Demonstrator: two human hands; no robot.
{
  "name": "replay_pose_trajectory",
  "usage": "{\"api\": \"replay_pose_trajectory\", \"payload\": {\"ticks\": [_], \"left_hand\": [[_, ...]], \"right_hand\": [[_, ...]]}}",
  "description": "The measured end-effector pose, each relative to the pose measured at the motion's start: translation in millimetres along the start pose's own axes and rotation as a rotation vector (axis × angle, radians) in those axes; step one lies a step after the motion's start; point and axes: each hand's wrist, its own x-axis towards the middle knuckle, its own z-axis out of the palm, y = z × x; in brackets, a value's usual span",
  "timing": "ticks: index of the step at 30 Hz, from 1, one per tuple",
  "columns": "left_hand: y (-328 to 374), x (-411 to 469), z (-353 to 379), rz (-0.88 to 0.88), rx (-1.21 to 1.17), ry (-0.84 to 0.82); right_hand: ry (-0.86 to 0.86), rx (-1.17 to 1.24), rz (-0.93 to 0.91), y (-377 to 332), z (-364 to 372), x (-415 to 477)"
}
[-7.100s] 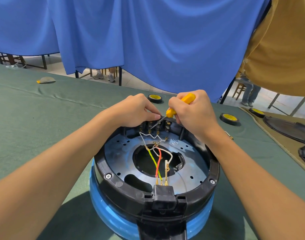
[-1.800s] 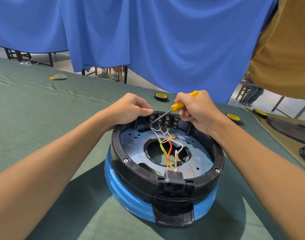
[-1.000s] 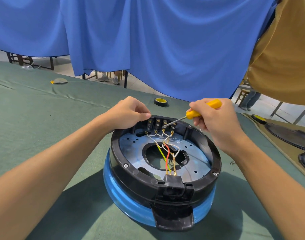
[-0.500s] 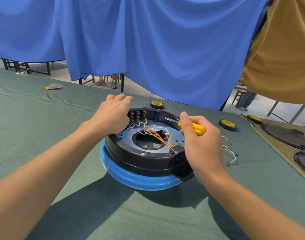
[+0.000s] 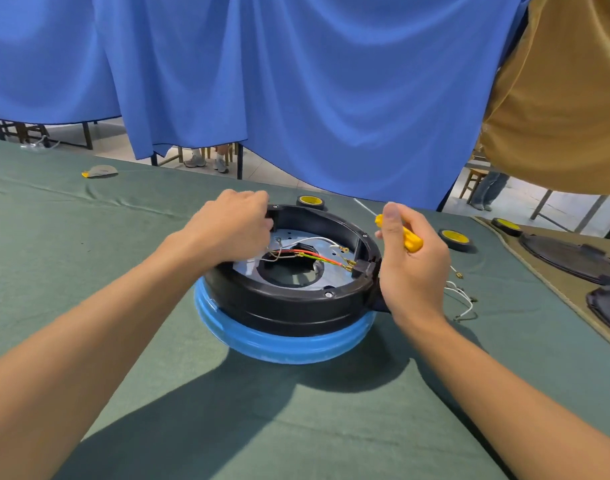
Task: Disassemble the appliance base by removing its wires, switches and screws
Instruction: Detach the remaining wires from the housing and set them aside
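Left hand [image 5: 232,225] grips the far rim of the round black-and-blue plastic appliance base [image 5: 289,308]. Right hand [image 5: 412,271], beside the base, holds a yellow-handled screwdriver [image 5: 413,242], whose tip might slip and nick the attached wires [image 5: 307,252].

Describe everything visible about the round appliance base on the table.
The appliance base is a round black plastic shell on a blue ring, open side up on the green tablecloth. Inside lies a silvery metal plate with a large central hole. Red, yellow-green and white wires cross it to a connector at the right edge. One screw shows in the near rim. The left hand grips the far-left rim; the right hand, holding a yellow screwdriver, is by the right edge.
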Motion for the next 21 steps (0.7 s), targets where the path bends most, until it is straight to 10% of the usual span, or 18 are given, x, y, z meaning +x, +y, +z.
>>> {"api": "replay_pose_trajectory", "payload": {"ticks": [5,21], "left_hand": [[-16,3,-2,0.001,-0.263,-0.056],[-21,0,-21,-0.203,0.005,0.039]], "right_hand": [[0.006,0.091,0.108,-11,-1,-27],[-0.006,-0.069,0.183,16,4,14]]}}
